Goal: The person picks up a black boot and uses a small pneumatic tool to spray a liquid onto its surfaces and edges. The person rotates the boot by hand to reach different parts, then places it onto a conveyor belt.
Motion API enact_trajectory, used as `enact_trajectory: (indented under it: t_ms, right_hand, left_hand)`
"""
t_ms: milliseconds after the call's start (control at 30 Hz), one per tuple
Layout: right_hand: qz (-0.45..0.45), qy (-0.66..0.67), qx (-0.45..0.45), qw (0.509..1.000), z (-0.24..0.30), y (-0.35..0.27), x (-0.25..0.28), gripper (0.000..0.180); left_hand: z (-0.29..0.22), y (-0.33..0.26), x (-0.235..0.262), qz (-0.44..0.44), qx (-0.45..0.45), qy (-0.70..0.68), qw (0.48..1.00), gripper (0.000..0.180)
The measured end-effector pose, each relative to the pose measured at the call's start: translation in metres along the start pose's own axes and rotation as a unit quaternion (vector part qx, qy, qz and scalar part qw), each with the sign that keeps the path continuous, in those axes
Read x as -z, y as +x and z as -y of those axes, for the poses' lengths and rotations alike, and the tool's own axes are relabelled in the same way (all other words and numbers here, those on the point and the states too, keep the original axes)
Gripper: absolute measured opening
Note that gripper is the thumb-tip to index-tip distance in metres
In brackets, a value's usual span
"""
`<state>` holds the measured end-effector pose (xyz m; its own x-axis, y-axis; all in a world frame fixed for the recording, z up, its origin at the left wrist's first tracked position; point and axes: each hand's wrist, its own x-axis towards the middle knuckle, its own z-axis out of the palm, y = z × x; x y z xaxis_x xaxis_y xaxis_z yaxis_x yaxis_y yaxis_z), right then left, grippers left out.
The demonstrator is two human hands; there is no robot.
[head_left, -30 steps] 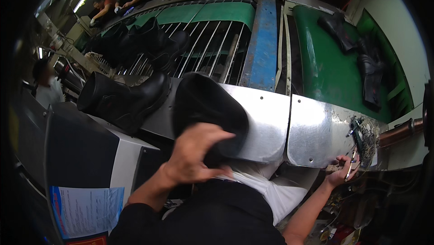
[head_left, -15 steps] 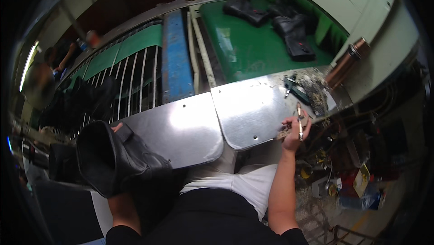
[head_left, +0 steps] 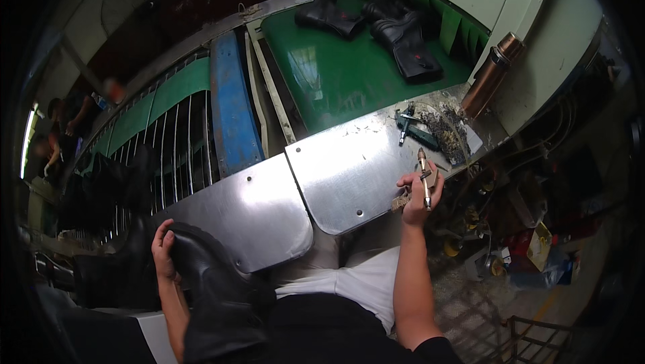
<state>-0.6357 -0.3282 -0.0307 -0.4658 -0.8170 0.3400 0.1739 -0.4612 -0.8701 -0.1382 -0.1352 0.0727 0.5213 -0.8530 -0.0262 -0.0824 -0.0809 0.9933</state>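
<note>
A black leather boot (head_left: 218, 290) is in my left hand (head_left: 164, 251), at the lower left in front of my body. Its rounded toe points away from me, and the shaft end lies low near my lap. My fingers curl against the toe's left edge. On the other side, my right hand (head_left: 416, 208) is held palm up at the front edge of the metal table. Curled fingers hold a slim, pen-like metal tool (head_left: 426, 189), brass and silver in colour. A rough tan scrap (head_left: 402, 199) shows beside the same hand.
Two rounded steel plates (head_left: 349, 169) form the work surface. A dark green hand tool (head_left: 420, 134) lies beside grey debris (head_left: 451, 129) and a copper-coloured cylinder (head_left: 494, 75). Several black boots (head_left: 410, 45) rest on the green belt (head_left: 322, 82). A barred rack (head_left: 181, 142) stands left.
The boot has turned: its shaft opening faced up before, and now its toe points away. My left hand has come into sight at the toe. The right hand keeps its hold.
</note>
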Motion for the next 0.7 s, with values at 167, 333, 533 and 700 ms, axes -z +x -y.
enact_trajectory:
  t_ms: [167,333,533,700]
  right_hand:
    - [0.024,-0.005,-0.035,0.999,0.019,0.001,0.001,0.051]
    - [-0.018,-0.013,-0.047,0.999,0.019,0.002,-0.001,0.047]
    - [0.168,0.015,-0.133,0.977,0.069,-0.052,-0.054,0.047]
    - [0.329,0.013,-0.072,0.942,0.105,-0.057,-0.115,0.044]
  left_hand:
    - [-0.117,-0.009,-0.089,0.084,-0.207,-0.007,0.975,0.095]
    - [-0.159,0.008,-0.136,0.152,-0.444,-0.07,0.88,0.111]
    - [-0.128,0.106,-0.175,0.22,-0.384,-0.074,0.893,0.085]
    - [-0.123,0.144,-0.182,0.241,-0.301,-0.097,0.917,0.07]
